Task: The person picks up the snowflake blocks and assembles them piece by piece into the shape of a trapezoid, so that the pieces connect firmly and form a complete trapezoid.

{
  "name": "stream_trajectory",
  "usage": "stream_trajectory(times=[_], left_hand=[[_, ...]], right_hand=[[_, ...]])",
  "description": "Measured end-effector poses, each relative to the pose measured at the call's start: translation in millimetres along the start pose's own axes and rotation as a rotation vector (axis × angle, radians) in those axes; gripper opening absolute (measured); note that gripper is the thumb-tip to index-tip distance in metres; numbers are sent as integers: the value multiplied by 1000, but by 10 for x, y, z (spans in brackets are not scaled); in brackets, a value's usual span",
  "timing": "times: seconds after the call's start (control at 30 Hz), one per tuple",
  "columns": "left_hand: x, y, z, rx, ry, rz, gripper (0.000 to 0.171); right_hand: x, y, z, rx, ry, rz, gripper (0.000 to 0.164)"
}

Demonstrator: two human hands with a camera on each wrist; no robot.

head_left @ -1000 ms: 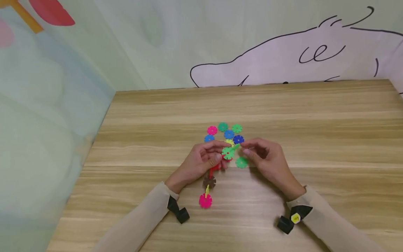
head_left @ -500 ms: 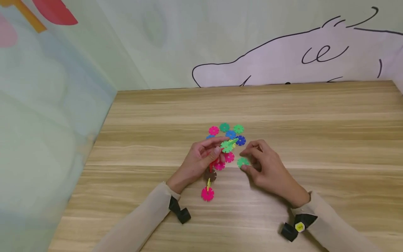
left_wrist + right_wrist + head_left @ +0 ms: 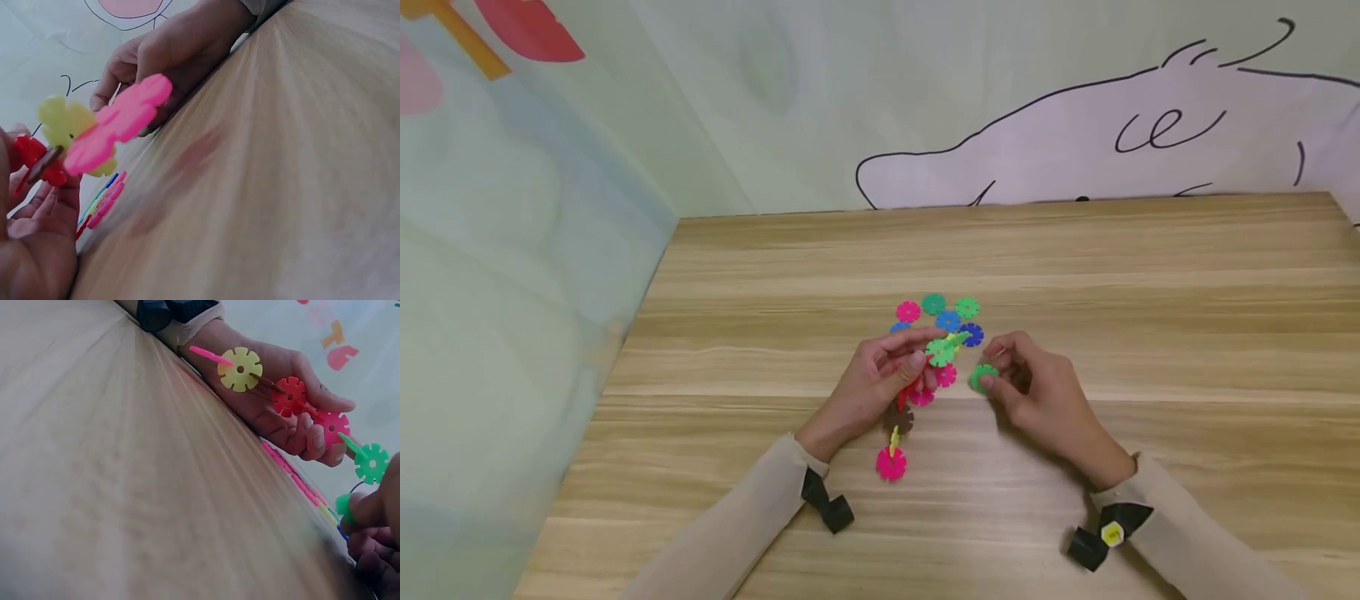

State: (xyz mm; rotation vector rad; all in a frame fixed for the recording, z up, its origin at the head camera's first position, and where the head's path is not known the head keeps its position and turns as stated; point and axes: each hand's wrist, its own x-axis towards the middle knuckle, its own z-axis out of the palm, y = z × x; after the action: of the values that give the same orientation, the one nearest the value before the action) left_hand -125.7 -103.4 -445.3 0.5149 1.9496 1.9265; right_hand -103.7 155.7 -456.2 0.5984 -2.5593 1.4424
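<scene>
Green disc (image 3: 981, 376) lifted from table (image 3: 760, 333): round, notched.

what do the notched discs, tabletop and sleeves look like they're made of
Notched discs: probably plastic, smooth with a slight sheen; thin, evenly coloured, cleanly slotted.
Tabletop: wood or wood-look laminate, satin; it shows streaky grain and a soft reflection, but which one is unclear.
Sleeves: likely fabric, matte; no shine, soft creases, weave too small to tell.

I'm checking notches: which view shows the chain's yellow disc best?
The right wrist view: there the yellow disc faces the camera, almost unobstructed. The head view shows it nearly edge-on; in the left wrist view, the pink disc covers part of it.
</scene>
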Motion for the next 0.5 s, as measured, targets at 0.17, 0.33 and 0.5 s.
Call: stream_trajectory(times=[0.17,0.33,0.5], left_hand=[[3,0,5,-19,-15,9,49],[0,-2,8,-38,-40,-5,45],[-7,16,12,-28,-69,-37,38]], right_hand=[[13,-4,-39,149,47,122,22],[37,-19,-73,341,105,212,23],[55,-29,-74,460,136,240,27]])
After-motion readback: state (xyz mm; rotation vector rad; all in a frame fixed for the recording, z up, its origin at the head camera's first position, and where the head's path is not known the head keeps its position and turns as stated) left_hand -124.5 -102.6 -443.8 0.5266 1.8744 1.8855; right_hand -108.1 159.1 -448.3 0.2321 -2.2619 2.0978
